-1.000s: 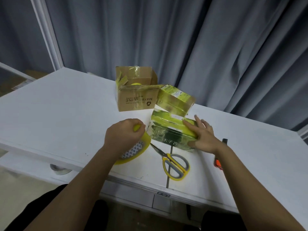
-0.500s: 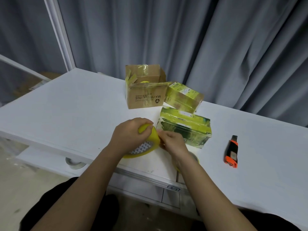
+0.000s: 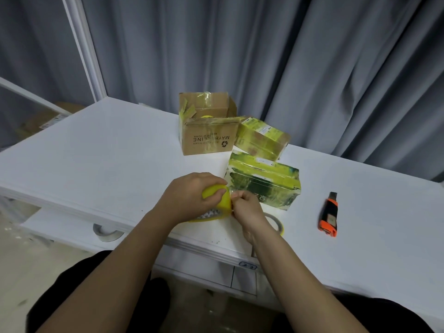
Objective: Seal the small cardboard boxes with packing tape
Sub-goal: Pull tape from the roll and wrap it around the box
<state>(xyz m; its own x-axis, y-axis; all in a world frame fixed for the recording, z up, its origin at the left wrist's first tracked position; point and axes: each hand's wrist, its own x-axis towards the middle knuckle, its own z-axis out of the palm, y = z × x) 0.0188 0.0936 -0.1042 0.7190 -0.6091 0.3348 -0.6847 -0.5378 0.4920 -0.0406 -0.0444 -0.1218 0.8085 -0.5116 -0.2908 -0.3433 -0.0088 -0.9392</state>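
both hands meet over the near edge of the white counter (image 3: 96, 150). the left hand (image 3: 189, 195) curls over the top of a yellow roll of packing tape (image 3: 217, 200), fingers wrapped round its rim, the roll standing tilted on the counter with a patterned core showing beneath the palm. the right hand (image 3: 247, 207) is bunched against the roll's right edge, its fingertips pinched together at the tape's surface (whether a loose end is actually caught between them is too small to tell).

just beyond the hands lies a small rectangular box wrapped in glossy green and yellow tape (image 3: 264, 183), flat on the counter with its near left corner close to the roll. behind it a second small cardboard box covered in yellowish tape (image 3: 262, 138) sits tilted, leaning beside an open brown cardboard carton with printed lettering (image 3: 206, 138); the carton's flaps stand up and something yellow shows inside it.

under the right wrist a yellow-rimmed loop, the handle of a pair of scissors (image 3: 276, 224), peeks out on the counter. well to the right lies an orange and black utility knife (image 3: 328, 216), lengthwise towards the curtain. grey pleated curtains (image 3: 288, 56) hang behind the counter. below the counter's left edge a pale roll of tape (image 3: 107, 233) rests on a lower ledge.
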